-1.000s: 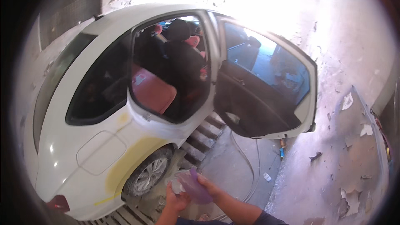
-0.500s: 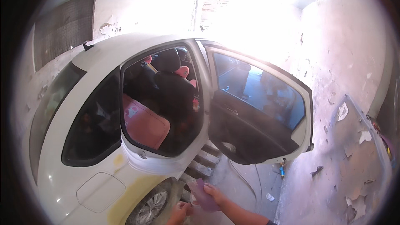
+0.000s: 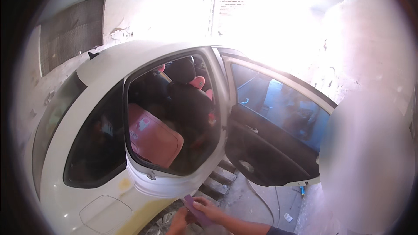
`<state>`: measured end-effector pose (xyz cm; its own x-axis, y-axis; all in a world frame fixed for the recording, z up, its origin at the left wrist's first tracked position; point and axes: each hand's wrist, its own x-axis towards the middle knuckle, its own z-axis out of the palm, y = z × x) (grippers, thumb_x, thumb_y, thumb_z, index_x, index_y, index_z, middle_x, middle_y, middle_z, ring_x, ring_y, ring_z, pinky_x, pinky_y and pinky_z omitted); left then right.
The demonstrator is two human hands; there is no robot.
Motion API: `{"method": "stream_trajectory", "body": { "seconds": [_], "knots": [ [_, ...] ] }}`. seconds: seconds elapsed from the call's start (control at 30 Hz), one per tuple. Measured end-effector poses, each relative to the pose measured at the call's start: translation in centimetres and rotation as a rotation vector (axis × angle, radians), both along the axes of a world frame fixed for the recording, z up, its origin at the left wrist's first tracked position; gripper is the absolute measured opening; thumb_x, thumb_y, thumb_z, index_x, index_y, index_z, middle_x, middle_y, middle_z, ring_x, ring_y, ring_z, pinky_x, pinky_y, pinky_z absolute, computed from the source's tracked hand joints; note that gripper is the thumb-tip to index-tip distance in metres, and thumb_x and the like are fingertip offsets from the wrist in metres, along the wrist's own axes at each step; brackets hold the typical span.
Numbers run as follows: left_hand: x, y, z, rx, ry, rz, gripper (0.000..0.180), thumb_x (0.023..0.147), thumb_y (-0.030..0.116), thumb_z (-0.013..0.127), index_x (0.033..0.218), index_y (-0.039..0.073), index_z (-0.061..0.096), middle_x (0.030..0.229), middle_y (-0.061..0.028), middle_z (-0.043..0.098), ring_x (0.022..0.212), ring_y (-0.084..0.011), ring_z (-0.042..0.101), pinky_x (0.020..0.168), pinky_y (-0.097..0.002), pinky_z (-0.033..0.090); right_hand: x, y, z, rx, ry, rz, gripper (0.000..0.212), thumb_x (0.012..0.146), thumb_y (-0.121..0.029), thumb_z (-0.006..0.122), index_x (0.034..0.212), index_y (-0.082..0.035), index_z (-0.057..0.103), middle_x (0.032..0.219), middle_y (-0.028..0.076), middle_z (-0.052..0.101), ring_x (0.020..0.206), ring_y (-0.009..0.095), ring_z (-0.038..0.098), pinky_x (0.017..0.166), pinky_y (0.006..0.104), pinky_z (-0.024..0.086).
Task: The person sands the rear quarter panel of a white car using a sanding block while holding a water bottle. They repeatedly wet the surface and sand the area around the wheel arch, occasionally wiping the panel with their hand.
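A purple sheet that looks like sandpaper (image 3: 197,209) is gripped in my right hand (image 3: 211,211), the thumb lying across its face. My left hand (image 3: 178,222) meets it from the left, fingers bent and closed at its edge; they are partly hidden. Both hands are low in the picture, beside the rear wheel (image 3: 162,223) of a white car. Yellowish filler patches (image 3: 141,218) mark the body above that wheel, below the fuel flap (image 3: 106,213).
The rear door (image 3: 270,143) stands swung out to the right. Inside lies a pink seat cover (image 3: 159,141). Slatted boards (image 3: 216,182) and a hose (image 3: 263,203) lie on the floor. A large pale blur covers the peeling wall at right.
My hands have drawn together, the left now against the purple sheet, which has moved left. The view has shifted, and a pale blur has appeared at right.
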<state>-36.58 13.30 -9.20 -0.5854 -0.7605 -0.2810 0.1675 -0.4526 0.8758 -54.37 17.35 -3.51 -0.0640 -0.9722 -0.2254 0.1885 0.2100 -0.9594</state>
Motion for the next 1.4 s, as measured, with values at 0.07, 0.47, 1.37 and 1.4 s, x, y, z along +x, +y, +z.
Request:
{"method": "stream_trajectory", "body": {
  "seconds": [0.07, 0.47, 1.37, 1.4],
  "knots": [
    [-1.2, 0.0, 0.9, 0.028, 0.022, 0.107, 0.047, 0.104, 0.041, 0.038, 0.128, 0.004, 0.055, 0.116, -0.0128, 0.066, 0.103, -0.0274, 0.066, 0.089, -0.0444, 0.055, -0.9, -1.4, -0.9, -0.014, -0.031, 0.058, 0.051, 0.097, -0.038, 0.064, 0.135, -0.005, 0.054, 0.122, 0.007, 0.061, 0.111, 0.016, 0.056, 0.097, 0.0322, 0.045],
    [-7.6, 3.8, 3.0, 0.397, 0.219, 0.828, 0.043, 0.104, 0.041, 0.05, 0.125, 0.005, 0.058, 0.111, -0.0057, 0.066, 0.095, -0.0173, 0.064, 0.085, -0.0358, 0.053, -3.4, -6.2, -2.2, 0.163, -0.438, 0.407, 0.031, 0.099, -0.032, 0.064, 0.122, -0.012, 0.057, 0.108, 0.0, 0.063, 0.096, 0.011, 0.058, 0.084, 0.0303, 0.05],
    [2.9, 15.4, 5.0, -0.097, 0.854, 1.278, 0.056, 0.091, 0.032, 0.069, 0.135, 0.007, 0.046, 0.126, -0.0126, 0.062, 0.112, -0.0259, 0.063, 0.096, -0.0415, 0.052, 12.7, -1.0, -2.7, 0.11, -0.222, 1.078, 0.054, 0.102, -0.051, 0.049, 0.127, -0.004, 0.055, 0.114, 0.006, 0.063, 0.104, 0.013, 0.06, 0.088, 0.0309, 0.051],
    [3.1, 15.7, 4.4, -0.107, 0.826, 1.28, 0.054, 0.09, 0.029, 0.071, 0.132, 0.007, 0.045, 0.129, -0.0132, 0.06, 0.114, -0.0243, 0.061, 0.097, -0.0403, 0.051, 12.8, -1.2, -3.1, 0.088, -0.185, 1.07, 0.051, 0.102, -0.049, 0.051, 0.127, -0.004, 0.055, 0.115, 0.006, 0.063, 0.104, 0.013, 0.059, 0.088, 0.031, 0.051]
  ]
}}
